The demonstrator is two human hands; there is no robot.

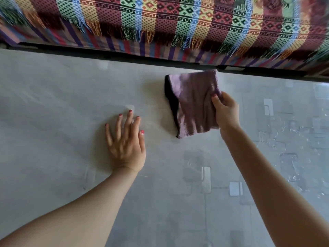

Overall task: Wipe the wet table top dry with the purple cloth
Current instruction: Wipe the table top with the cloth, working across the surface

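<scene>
The purple cloth (193, 104), folded with a dark edge on its left side, hangs a little above the grey glossy table top (53, 104) near the far edge. My right hand (225, 111) pinches the cloth's right edge between thumb and fingers. My left hand (126, 139) lies flat on the table, palm down and fingers spread, left of the cloth. Water streaks and droplets (293, 157) glisten on the right part of the table. The left part looks matt.
A sofa covered with a bright patterned, fringed blanket (169, 20) runs along the far side of the table, with a dark gap between them. Reflections of windows show in the table surface at the right.
</scene>
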